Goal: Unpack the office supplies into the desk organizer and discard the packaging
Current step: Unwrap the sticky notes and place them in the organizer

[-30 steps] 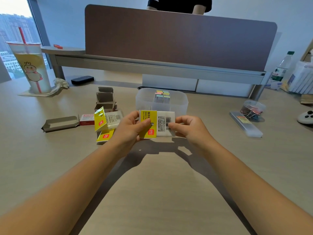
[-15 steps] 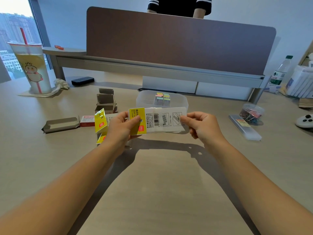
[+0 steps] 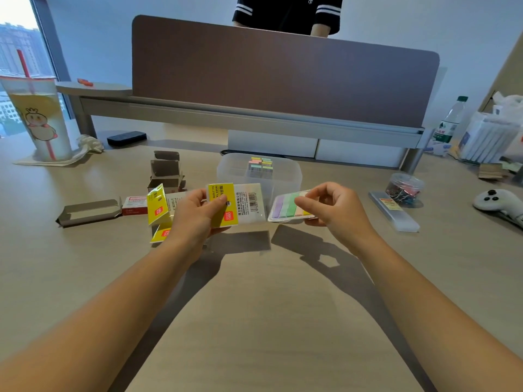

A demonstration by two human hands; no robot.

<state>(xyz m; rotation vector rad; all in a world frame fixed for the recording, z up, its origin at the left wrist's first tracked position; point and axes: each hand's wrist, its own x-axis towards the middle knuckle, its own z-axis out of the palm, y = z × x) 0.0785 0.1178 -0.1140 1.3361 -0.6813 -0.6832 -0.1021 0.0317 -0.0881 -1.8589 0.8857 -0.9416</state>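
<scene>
Now fully drawn clear of the sleeve, where half a second ago still joined: index tab sheet [image 3: 288, 206] pinched by right hand [image 3: 334, 210], fingers [image 3: 304, 203] pressed on its near corner, pastel strips facing up. Empty yellow-and-clear wrapper [image 3: 236, 205] gripped by left hand [image 3: 198, 216], thumb over the yellow header, probably kept apart for discarding. Desk organizer [image 3: 259, 172] just beyond at 12 o'clock, open-topped, more coloured tabs [image 3: 261, 165] already standing inside. Short, unobstructed path up and over its near rim. Spent cardboard boxes [image 3: 165, 172] and other wrappers [image 3: 158, 206] heaped at 10 o'clock. Bare worktop [image 3: 268, 306] at 6 o'clock.
</scene>
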